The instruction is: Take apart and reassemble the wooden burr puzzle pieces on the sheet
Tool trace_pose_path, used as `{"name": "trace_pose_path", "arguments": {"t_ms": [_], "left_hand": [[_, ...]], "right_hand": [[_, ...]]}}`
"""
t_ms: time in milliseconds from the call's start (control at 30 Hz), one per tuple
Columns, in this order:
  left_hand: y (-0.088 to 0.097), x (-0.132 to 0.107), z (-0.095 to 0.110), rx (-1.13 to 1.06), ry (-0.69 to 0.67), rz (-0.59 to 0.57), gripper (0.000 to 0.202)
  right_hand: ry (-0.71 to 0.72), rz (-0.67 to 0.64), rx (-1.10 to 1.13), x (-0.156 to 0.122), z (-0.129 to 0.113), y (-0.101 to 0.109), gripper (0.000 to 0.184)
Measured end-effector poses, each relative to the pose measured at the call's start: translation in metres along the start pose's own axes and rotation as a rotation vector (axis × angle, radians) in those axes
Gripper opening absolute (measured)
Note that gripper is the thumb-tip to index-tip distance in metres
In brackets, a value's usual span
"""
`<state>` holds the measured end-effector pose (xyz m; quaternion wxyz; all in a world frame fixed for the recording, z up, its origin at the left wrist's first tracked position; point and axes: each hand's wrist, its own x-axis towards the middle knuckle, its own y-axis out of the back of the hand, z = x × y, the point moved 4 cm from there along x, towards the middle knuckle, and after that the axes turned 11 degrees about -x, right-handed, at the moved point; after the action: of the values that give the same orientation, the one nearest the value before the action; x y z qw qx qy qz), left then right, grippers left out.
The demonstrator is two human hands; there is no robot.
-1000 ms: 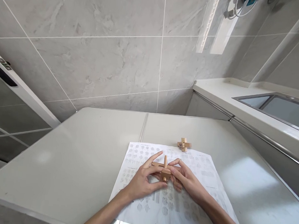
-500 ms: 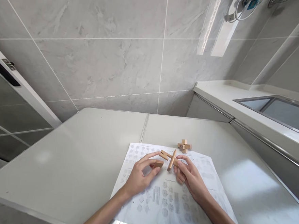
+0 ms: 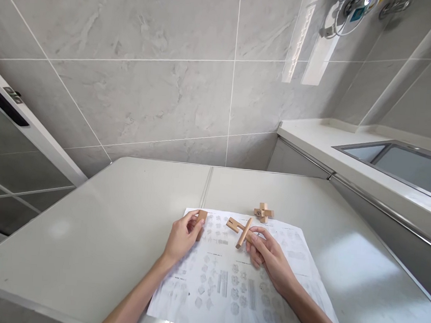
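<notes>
My left hand pinches a flat wooden puzzle piece near the left edge of the printed sheet. Over the middle of the sheet, my right hand grips two crossed wooden puzzle pieces by their right end. One of them is a notched bar with a dark mark, pointing left; the other is a stick set across it. Just beyond the sheet's far edge sits an assembled wooden cross puzzle. My fingers cover part of each held piece.
A pale table with a seam carries the sheet. Tiled wall rises behind it. On the right run a counter and an inset sink; a white-framed door is at left.
My left hand has moved left, away from the crossed pieces, carrying the flat piece, which now stands more upright. The right hand has stayed nearly in place with its pieces.
</notes>
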<state>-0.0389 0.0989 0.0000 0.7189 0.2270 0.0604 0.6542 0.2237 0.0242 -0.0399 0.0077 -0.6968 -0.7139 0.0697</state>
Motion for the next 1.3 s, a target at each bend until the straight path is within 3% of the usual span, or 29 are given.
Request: {"name": "trace_pose_path", "arguments": {"t_ms": [233, 633, 833, 1067, 1200, 1300], "left_hand": [[0.020, 0.020, -0.014, 0.190, -0.058, 0.042, 0.028], [0.022, 0.021, -0.026, 0.340, -0.142, 0.134, 0.022], [0.018, 0.015, -0.014, 0.320, -0.217, 0.145, 0.017], [-0.013, -0.006, 0.015, 0.214, -0.342, -0.141, 0.018], [-0.027, -0.017, 0.026, 0.191, -0.412, -0.329, 0.051], [-0.032, -0.022, 0.034, 0.201, -0.443, -0.394, 0.064]], "right_hand": [[-0.010, -0.044, -0.046, -0.002, -0.004, -0.002, 0.048], [0.002, -0.075, -0.078, -0.004, -0.006, -0.003, 0.045], [0.006, -0.101, -0.118, -0.004, -0.008, -0.005, 0.047], [0.029, -0.126, -0.192, -0.006, -0.006, -0.005, 0.047], [0.029, -0.137, -0.219, -0.005, -0.005, -0.005, 0.048], [0.042, -0.142, -0.227, -0.004, -0.005, -0.005, 0.049]]}}
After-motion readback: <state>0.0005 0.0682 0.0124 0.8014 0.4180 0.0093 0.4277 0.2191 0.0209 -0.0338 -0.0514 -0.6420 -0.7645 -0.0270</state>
